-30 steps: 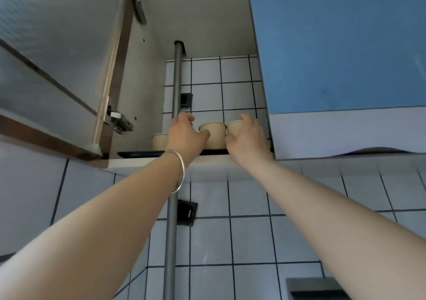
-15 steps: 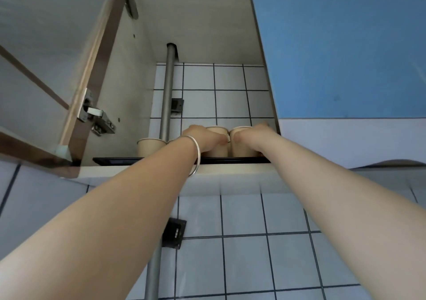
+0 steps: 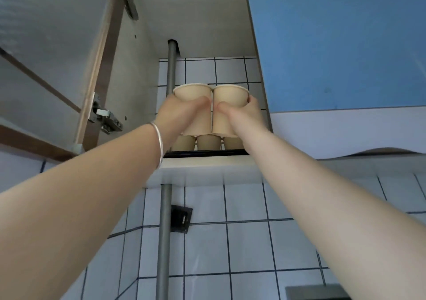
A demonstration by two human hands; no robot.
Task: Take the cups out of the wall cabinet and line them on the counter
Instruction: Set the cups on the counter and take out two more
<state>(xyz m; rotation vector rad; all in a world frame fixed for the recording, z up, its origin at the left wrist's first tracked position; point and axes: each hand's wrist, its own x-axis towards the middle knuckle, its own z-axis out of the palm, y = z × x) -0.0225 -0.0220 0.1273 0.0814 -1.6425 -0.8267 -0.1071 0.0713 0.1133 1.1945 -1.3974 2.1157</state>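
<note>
I look up into the open wall cabinet [image 3: 202, 22]. My left hand [image 3: 177, 112] is wrapped round one beige paper cup [image 3: 192, 94], and my right hand [image 3: 244, 115] grips a second beige cup [image 3: 230, 96]. Both cups are upright, side by side and touching, lifted above the shelf. Three more beige cups [image 3: 208, 141] stand in a row on a black tray [image 3: 207, 153] on the cabinet shelf, right below the lifted pair. A silver bangle [image 3: 159, 142] circles my left wrist.
The cabinet door [image 3: 46, 57] hangs open to the left, its hinge [image 3: 106, 116] close to my left forearm. A grey pipe [image 3: 166, 230] runs up the tiled wall and through the cabinet. The shut blue door [image 3: 334, 41] borders the right side.
Both hands had closed on cups standing on the tray; now each has raised its cup clear of the shelf. The remaining cups on the tray have come into view beneath.
</note>
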